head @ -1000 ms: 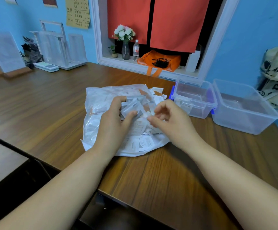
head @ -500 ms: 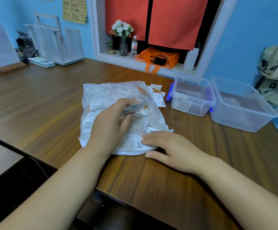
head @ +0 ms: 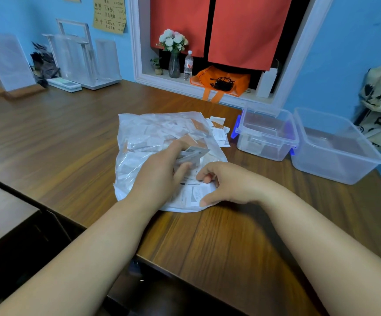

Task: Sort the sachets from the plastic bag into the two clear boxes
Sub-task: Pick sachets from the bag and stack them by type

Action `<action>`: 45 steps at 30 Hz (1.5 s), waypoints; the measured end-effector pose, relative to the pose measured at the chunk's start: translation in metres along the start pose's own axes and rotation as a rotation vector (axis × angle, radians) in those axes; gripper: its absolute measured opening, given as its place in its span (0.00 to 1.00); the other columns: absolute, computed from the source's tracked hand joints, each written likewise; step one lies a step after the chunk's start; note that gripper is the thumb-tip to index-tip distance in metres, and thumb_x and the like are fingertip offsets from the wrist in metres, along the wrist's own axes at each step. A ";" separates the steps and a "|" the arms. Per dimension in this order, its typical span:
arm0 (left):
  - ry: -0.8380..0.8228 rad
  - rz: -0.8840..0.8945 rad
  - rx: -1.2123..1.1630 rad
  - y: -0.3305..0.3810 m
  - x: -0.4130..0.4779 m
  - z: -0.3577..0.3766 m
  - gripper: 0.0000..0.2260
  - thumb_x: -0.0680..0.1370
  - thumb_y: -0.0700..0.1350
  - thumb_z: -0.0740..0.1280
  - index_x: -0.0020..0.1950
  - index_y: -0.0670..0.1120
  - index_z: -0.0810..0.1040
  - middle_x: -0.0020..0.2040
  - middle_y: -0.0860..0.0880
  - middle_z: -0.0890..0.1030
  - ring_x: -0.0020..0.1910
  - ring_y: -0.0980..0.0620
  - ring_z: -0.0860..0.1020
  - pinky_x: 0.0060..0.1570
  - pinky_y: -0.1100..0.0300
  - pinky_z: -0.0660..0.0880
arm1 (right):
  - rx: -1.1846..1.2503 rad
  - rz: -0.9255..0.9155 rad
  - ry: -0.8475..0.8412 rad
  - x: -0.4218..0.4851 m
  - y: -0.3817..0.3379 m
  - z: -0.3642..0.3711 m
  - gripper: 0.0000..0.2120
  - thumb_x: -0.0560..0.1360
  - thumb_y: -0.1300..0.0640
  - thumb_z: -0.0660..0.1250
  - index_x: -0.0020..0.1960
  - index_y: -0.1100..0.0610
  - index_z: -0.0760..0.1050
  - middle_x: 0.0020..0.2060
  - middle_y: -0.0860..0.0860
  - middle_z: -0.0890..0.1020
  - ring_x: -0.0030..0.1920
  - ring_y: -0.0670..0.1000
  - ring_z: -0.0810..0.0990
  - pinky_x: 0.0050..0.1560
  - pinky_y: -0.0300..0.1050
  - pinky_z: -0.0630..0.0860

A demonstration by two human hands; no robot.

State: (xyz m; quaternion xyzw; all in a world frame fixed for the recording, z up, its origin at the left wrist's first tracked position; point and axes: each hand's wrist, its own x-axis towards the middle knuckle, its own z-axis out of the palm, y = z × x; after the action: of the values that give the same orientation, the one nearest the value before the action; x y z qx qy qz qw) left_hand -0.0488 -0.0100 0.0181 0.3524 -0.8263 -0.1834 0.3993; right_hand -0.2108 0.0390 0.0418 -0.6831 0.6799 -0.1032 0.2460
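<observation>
As left hand (head: 160,176) grips sachets (head: 193,153), right hand (head: 232,184) on bag (head: 144,131), grasp unclear; print illegible

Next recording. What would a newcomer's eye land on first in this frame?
The crumpled plastic bag of sachets in the middle of the wooden table, with the left grip holding a few grey sachets over it. Then the two clear boxes at right, and the red curtains in the window behind.

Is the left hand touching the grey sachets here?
Touching. The head view shows the left hand pinching a small stack of grey sachets between thumb and fingers, over the plastic bag.
</observation>
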 end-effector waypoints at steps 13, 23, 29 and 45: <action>-0.004 -0.152 -0.206 0.002 0.002 0.000 0.07 0.79 0.46 0.62 0.56 0.50 0.68 0.36 0.54 0.77 0.34 0.56 0.77 0.36 0.67 0.70 | 0.422 -0.051 0.259 -0.012 0.006 -0.022 0.06 0.70 0.59 0.73 0.44 0.51 0.79 0.43 0.53 0.82 0.39 0.47 0.79 0.39 0.34 0.78; -0.327 -0.220 -0.617 0.056 0.024 0.033 0.13 0.80 0.44 0.60 0.63 0.51 0.66 0.55 0.52 0.77 0.41 0.54 0.83 0.52 0.51 0.79 | 0.323 -0.043 0.611 -0.043 0.030 -0.037 0.18 0.66 0.56 0.76 0.44 0.46 0.67 0.38 0.49 0.75 0.35 0.48 0.72 0.38 0.48 0.77; -0.484 -0.079 -0.480 0.084 0.035 0.075 0.12 0.80 0.43 0.60 0.63 0.53 0.64 0.56 0.52 0.76 0.51 0.55 0.77 0.47 0.69 0.71 | 0.152 0.070 0.675 -0.077 0.066 -0.042 0.23 0.70 0.54 0.73 0.60 0.43 0.67 0.46 0.40 0.72 0.41 0.41 0.73 0.41 0.29 0.70; -0.598 -0.009 -0.258 0.077 0.028 0.115 0.24 0.79 0.45 0.61 0.73 0.51 0.56 0.65 0.51 0.72 0.62 0.53 0.72 0.60 0.60 0.68 | -0.108 0.117 0.380 -0.086 0.100 -0.017 0.27 0.80 0.52 0.59 0.75 0.44 0.53 0.60 0.38 0.67 0.62 0.40 0.68 0.58 0.30 0.62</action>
State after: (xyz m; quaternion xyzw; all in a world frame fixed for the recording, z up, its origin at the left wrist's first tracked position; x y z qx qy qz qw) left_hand -0.1854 0.0249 0.0069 0.2328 -0.8754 -0.3838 0.1795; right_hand -0.3111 0.1242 0.0250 -0.6230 0.7571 -0.1790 0.0820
